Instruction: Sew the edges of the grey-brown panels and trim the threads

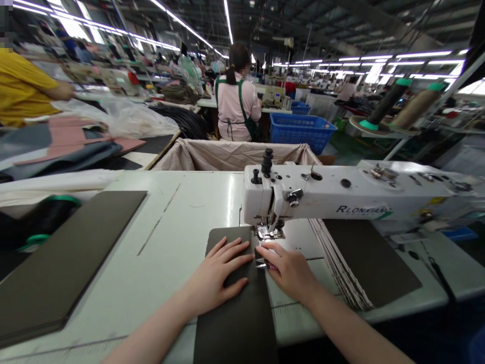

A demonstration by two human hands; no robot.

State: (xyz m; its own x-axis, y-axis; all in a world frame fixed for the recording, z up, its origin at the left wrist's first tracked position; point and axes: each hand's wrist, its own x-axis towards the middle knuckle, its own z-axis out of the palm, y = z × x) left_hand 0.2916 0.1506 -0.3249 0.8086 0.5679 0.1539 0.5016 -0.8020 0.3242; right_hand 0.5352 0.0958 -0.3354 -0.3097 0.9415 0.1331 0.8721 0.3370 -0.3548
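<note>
A dark olive panel [237,323] lies under the needle area of a white sewing machine [322,189], its near end reaching the bottom of the view. My left hand [223,265] rests flat on it, fingers spread. Beside the panel's right edge, just in front of the presser foot [270,232], is my right hand [290,268]. It is closed around small thread snips [261,264], whose metal blades poke out to the left over the panel; the handle is mostly covered by the fingers. The right fingertips touch the panel's edge.
Stacked olive panels [71,258] lie at the left; another pile [371,263] sits under the machine arm. Behind the table hangs a beige cloth-lined bin [227,154]. Thread cones [390,101] stand at right. A blue basket [299,129] and a seated co-worker [237,103] are beyond.
</note>
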